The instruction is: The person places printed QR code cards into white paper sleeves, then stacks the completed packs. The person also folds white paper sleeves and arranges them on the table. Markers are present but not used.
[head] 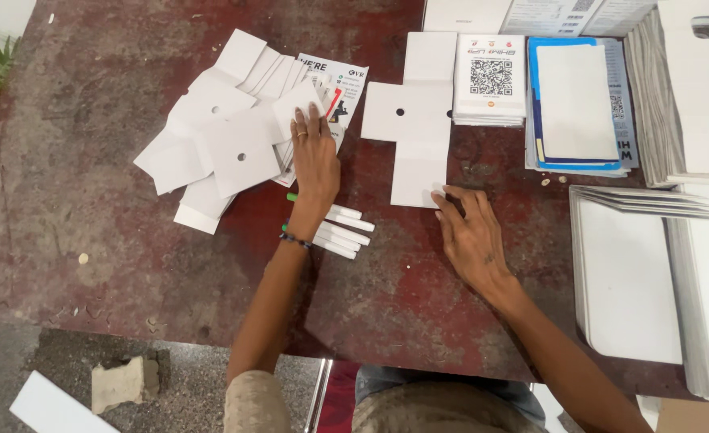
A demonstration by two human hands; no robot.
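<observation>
Between hands (pixel 314 156) (pixel 471 236): white glue sticks (pixel 340 231); card pile (pixel 226 136) left, stacks (pixel 489 80) right.

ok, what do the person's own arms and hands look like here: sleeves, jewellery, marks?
Both arms are bare up to short beige sleeves. The left hand wears a ring on one finger and a dark beaded bracelet at the wrist. The right hand shows a small dark mark on its back; no gloves, no watch.
</observation>
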